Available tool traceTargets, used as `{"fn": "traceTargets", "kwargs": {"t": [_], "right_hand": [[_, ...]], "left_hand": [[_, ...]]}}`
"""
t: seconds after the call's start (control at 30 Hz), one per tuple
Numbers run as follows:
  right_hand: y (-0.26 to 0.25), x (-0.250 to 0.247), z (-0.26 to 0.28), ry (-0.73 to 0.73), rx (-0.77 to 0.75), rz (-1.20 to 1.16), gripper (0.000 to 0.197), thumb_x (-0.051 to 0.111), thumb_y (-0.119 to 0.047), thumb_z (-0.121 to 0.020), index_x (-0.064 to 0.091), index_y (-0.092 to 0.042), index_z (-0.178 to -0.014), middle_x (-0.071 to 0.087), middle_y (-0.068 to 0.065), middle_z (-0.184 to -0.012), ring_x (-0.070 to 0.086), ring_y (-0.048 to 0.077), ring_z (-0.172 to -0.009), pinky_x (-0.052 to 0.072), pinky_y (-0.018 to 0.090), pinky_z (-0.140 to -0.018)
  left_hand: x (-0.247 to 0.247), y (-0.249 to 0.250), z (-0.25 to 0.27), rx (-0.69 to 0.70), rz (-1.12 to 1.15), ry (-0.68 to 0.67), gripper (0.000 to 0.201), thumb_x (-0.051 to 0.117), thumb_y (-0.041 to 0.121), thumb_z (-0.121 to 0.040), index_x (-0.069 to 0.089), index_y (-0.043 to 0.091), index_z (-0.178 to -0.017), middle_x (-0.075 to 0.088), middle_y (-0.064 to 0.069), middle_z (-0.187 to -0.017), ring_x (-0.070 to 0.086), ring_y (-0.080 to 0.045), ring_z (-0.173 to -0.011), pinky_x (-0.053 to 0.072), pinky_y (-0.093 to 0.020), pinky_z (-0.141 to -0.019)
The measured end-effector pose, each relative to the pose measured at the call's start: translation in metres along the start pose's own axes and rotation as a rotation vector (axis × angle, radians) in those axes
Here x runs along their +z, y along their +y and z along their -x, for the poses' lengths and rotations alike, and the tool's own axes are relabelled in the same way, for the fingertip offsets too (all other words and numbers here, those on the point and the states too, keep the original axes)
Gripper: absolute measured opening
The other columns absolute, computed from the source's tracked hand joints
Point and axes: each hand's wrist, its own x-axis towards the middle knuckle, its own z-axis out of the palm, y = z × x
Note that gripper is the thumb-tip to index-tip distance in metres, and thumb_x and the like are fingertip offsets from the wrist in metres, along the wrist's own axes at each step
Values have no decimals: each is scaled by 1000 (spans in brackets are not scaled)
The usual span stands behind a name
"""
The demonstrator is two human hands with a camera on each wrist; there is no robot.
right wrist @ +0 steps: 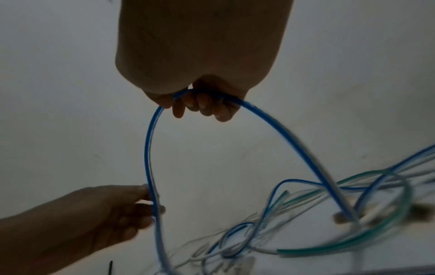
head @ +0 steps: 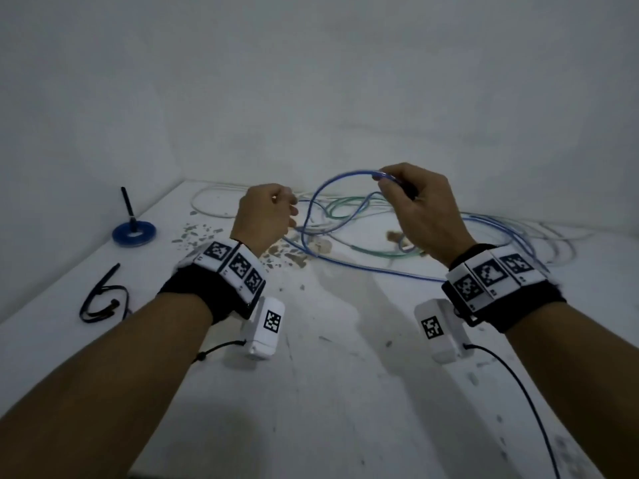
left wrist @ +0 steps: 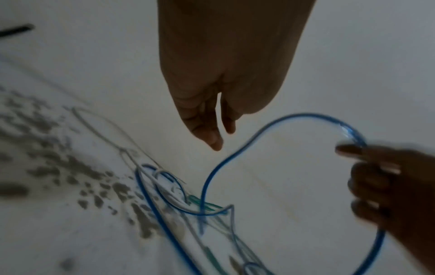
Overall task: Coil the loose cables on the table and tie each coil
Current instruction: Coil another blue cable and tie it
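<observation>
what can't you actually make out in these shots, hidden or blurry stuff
- Left hand: the head view shows only its back; whether its fingers close on the blue cable is blurred in the right wrist view.
- Far end of the blue cable: lost in the tangle of cables in every view.
- Right hand: how much cable lies inside the fist is hidden by its own fingers.
- Black strap: too small to identify in the head view.

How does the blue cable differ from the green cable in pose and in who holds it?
The blue cable rises in an arching loop off the table, while the green cable lies low in the pile on it. The right hand grips the blue cable at the top of the loop; no hand holds the green cable. Both run through the same tangle, uncoiled and untied.
</observation>
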Motion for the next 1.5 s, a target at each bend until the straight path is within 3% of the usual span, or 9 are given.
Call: {"fn": "traceTargets", "kwargs": {"t": [0.1, 0.27, 0.47, 0.6, 0.73, 0.9, 1.2, 1.33, 1.5], "right_hand": [[2, -22, 20, 32, 54, -47, 14, 60, -15, -96, 72, -8, -99, 63, 19, -75, 49, 15, -63, 41, 22, -55], [-4, -40, 39, 146, 156, -200, 13, 60, -10, -96, 73, -7, -98, 53, 12, -71, 43, 12, -58, 41, 12, -46], [-2, -59, 60, 65, 182, -219, 18, 58, -11, -98, 69, 3, -95, 48, 12, -69, 44, -1, -49, 42, 10, -51], [22, -66, 75, -97, 219, -27, 20, 74, -32, -88, 72, -13, -94, 71, -3, -83, 68, 5, -75, 53, 26, -73], [24, -61, 88, -35, 295, -219, 17, 79, -13, -83, 72, -10, -98, 74, 6, -83, 64, 8, -64, 51, 23, -61], [17, -52, 88, 301, 422, -577, 34, 85, -9, -75, 63, -4, -100, 74, 9, -74, 65, 16, -62, 55, 25, -64], [-1, -24, 94, -22, 321, -342, 21, 66, -15, -94, 70, 4, -85, 67, -2, -66, 62, 1, -57, 46, 12, -57], [-6, -29, 90, -91, 288, -211, 38, 56, -18, -100, 61, 8, -73, 50, 6, -58, 42, 12, -54, 36, 26, -56], [-8, -24, 86, 66, 195, -101, 8, 70, -16, -89, 69, -9, -86, 62, 8, -68, 57, 24, -62, 49, 33, -62]], "left_hand": [[12, 26, 23, -102, 343, -165, 22, 45, 7, -101, 62, 9, -114, 71, -14, -102, 66, -22, -62, 51, -27, -50], [38, 41, 61, -10, 334, -444, 38, 52, 0, -93, 58, 15, -128, 72, -9, -106, 63, -18, -65, 39, -26, -51], [57, 52, 81, 24, 293, -360, 10, 60, 6, -96, 66, 12, -90, 64, -7, -74, 64, -13, -60, 54, -25, -60], [57, 61, 82, -153, 680, -268, 6, 58, 2, -96, 63, 0, -93, 63, -9, -74, 66, -16, -61, 57, -21, -63], [63, 63, 90, -290, 813, -324, 5, 56, 1, -97, 60, -2, -95, 61, -13, -84, 70, -16, -67, 57, -20, -67], [65, 57, 103, -163, 468, -548, 2, 61, -2, -93, 64, -1, -92, 68, -12, -81, 74, -26, -80, 60, -28, -70], [59, 68, 114, -36, 284, -601, 28, 42, 12, -100, 65, 10, -116, 74, -9, -101, 70, -20, -83, 51, -33, -67], [56, 62, 113, 4, 274, -456, 20, 52, 19, -102, 69, 16, -93, 75, -1, -82, 70, -12, -75, 50, -28, -67], [53, 64, 109, -40, 331, -479, 14, 56, 6, -97, 71, 4, -98, 72, -3, -76, 67, -12, -69, 51, -28, -68]]}}
